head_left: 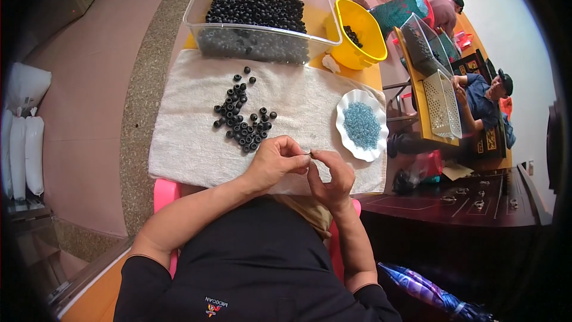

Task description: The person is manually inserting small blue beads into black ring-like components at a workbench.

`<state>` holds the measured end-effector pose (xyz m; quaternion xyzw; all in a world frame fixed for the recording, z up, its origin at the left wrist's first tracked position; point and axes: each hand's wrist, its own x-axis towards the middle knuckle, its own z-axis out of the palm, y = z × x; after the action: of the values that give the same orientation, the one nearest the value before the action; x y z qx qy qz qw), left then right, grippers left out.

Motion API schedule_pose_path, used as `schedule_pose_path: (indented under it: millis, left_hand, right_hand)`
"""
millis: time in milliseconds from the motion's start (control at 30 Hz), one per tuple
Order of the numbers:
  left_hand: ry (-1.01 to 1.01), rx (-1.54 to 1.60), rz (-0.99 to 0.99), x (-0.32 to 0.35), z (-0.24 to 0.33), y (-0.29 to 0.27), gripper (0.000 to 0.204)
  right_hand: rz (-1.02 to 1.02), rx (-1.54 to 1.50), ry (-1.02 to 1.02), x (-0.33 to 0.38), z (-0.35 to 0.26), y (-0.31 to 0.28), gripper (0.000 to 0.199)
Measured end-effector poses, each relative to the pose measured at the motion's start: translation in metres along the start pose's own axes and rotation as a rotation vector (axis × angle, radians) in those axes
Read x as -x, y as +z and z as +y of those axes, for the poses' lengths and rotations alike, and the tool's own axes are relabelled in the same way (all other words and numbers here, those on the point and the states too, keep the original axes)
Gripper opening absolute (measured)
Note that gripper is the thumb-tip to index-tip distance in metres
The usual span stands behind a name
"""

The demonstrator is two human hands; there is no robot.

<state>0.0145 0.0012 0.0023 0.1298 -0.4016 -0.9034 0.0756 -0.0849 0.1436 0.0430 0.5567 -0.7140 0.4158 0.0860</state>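
Observation:
My left hand (269,164) and my right hand (335,177) meet over the near part of a white towel (190,143). Thumb and fingers of each are pinched together at one spot, and a tiny dark thing seems to sit between the fingertips, too small to name. Just beyond my left hand lies a loose heap of round black beads (243,124) with holes in them. A white wavy-edged dish (342,130) stands to the right of my right hand, holding small clear-blue beads (361,126).
At the far side stand a clear plastic bin (262,34) full of black beads and a yellow tub (373,53) with a few. A crumpled white tissue (330,63) lies by the tub. Farther right, people sit near a table bearing a white perforated basket (442,104). An umbrella (423,289) lies at lower right.

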Motion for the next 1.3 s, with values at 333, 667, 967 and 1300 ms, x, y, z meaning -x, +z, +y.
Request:
schedule_pose_path:
  millis: [333,667,967,1300]
  left_hand:
    - [0.024,0.003,-0.016,-0.002,-0.003,-0.005,0.017]
    - [0.010,-0.009,-0.020,-0.004,-0.002,-0.006,0.017]
    - [0.024,-0.027,-0.025,-0.004,-0.001,-0.006,0.015]
    - [-0.047,0.067,0.030,-0.003,0.001,-0.001,0.015]
  right_hand:
    - [0.077,0.054,-0.088,0.010,0.006,0.013,0.039]
    - [0.024,0.015,-0.097,0.006,0.004,0.010,0.034]
    - [0.057,-0.031,-0.053,0.006,0.008,0.016,0.034]
    - [0.089,-0.035,0.121,-0.047,0.039,-0.020,0.022]
